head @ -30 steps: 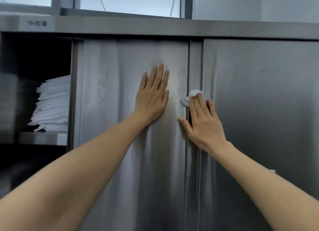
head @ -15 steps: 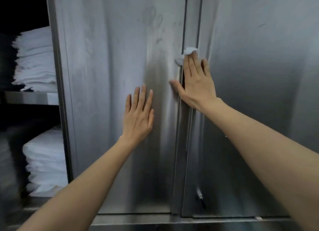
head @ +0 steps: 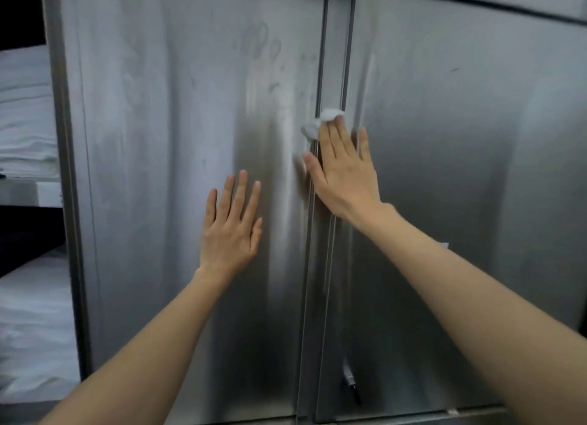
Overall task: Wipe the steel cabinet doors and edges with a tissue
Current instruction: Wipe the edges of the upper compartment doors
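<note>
Hands: right (head: 344, 173) presses tissue (head: 320, 121), left (head: 230, 224) flat

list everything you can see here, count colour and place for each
steel cabinet doors: two, silver grey, filling most of the view; left one smudged with finger marks
door edge strip: one, silver, vertical, where the two doors meet
tissue: one, white, crumpled, on the edge strip under the right fingertips
folded white cloths: two stacks, white, on the open shelves at far left, upper and lower
shelf: one, steel, far left, under the upper stack
small latch: one, metal with dark tip, low on the right door near the strip
left hand: one, flat on the left door, fingers straight
right hand: one, fingers straight, pressing the tissue to the strip
</note>
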